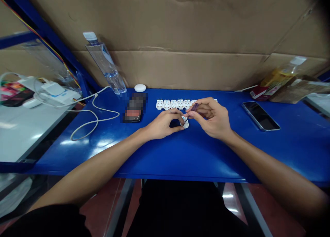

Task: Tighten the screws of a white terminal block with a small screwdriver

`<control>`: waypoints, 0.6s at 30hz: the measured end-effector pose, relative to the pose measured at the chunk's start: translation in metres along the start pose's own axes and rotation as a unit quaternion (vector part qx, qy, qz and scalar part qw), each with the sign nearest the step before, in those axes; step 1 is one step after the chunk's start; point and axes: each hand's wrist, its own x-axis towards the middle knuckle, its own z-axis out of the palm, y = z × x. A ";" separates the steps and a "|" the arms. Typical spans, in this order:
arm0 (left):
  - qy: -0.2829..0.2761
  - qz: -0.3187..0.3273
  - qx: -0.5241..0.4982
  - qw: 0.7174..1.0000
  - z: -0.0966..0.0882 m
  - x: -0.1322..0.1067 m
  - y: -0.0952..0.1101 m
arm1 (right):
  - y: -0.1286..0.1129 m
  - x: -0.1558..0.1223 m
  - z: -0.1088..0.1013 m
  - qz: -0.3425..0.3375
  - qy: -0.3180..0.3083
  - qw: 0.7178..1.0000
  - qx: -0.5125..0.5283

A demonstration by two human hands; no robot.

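Note:
My left hand [165,124], a ring on one finger, pinches a small white plastic part [185,123] low over the blue table. My right hand [212,118] is closed around the dark purple handle of a small screwdriver [195,107]. Its thin shaft slants down and left to the white part, by my left fingertips; the exact contact is too small to make out. Just behind my hands runs a row of several similar white parts [173,104] with metal pins, its right end partly hidden by my right hand.
The blue table [160,158] meets a cardboard wall. On the left are a water bottle [107,66], a white oval case [140,88], a partly blurred dark phone [134,108] and a looping white cable [96,120]. At right lie another phone [261,116] and a cardboard box [291,89].

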 end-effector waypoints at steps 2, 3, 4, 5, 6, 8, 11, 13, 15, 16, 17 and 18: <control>-0.002 -0.001 0.001 1.000 0.000 0.000 0.000 | 0.001 0.000 -0.001 0.000 0.006 1.000 -0.013; -0.003 -0.002 0.001 1.000 0.000 0.000 0.000 | 0.001 0.000 -0.001 -0.001 0.009 1.000 -0.020; -0.002 -0.002 0.002 1.000 0.000 0.000 0.000 | 0.001 -0.001 -0.001 -0.002 0.011 1.000 -0.027; -0.002 -0.002 0.003 1.000 0.000 0.000 0.000 | 0.001 -0.001 -0.001 -0.002 0.013 0.999 -0.035; -0.002 -0.003 0.005 1.000 0.001 0.000 0.000 | 0.001 -0.001 -0.002 -0.004 0.013 0.999 -0.042; 0.000 -0.003 0.009 1.000 0.001 0.000 0.000 | 0.001 -0.002 -0.002 -0.008 0.006 0.999 -0.045; -0.001 -0.002 0.008 1.000 0.001 0.000 0.000 | 0.002 -0.002 -0.001 -0.020 -0.006 0.999 -0.037; -0.004 -0.001 0.007 1.000 0.000 0.000 0.000 | 0.003 -0.003 -0.001 -0.023 -0.008 0.999 -0.034; -0.007 0.001 0.008 1.000 0.000 0.000 0.000 | 0.003 -0.002 -0.001 -0.026 -0.007 0.999 -0.033; -0.009 0.002 0.008 1.000 0.000 0.000 0.000 | 0.004 -0.002 -0.001 -0.029 -0.006 0.999 -0.033; -0.009 0.004 0.008 1.000 0.000 0.000 0.000 | 0.004 -0.002 0.000 -0.032 -0.006 0.999 -0.033; -0.009 0.005 0.008 1.000 0.000 0.000 0.000 | 0.004 -0.002 0.000 -0.037 -0.005 0.999 -0.032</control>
